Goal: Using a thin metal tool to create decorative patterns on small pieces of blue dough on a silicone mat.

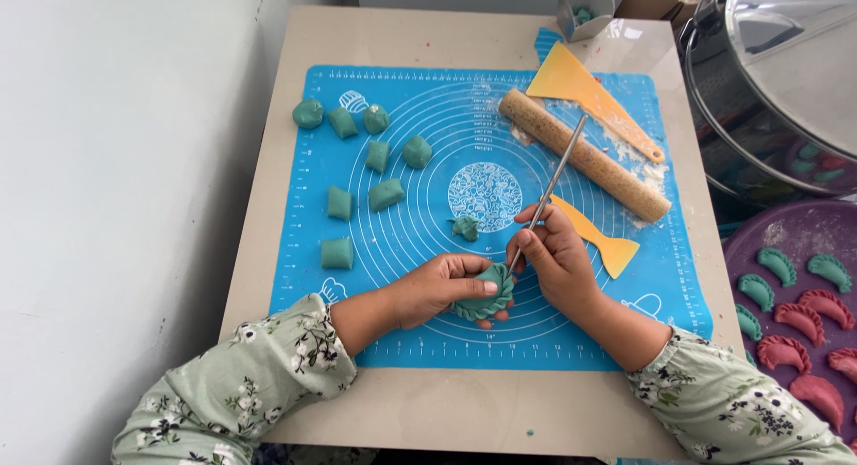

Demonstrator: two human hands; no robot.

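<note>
Dumpling: small round teal-green dough dumpling (483,297) with a pleated rim, sitting in the curled fingers of the left hand (437,289), just above the blue silicone mat (375,340).
Tool: thin silver metal rod (548,191), pinched near its lower part by the right hand (558,258); its tip meets the dumpling's upper right edge.
Rod axis: slants from the dumpling up and away to the right, past the right hand.
Nearer hand: left cups the dumpling; right sits just beside it, on its right.
Hands: left closed around the dumpling, right closed on the rod.
Dough look: soft, matte, folded edge crimped.
Beyond the hands: green dough pieces (386,195) lie further out to the left, a wooden rolling pin (585,155) further out to the right.
Surface: beige surface (446,402) under the mat.
</note>
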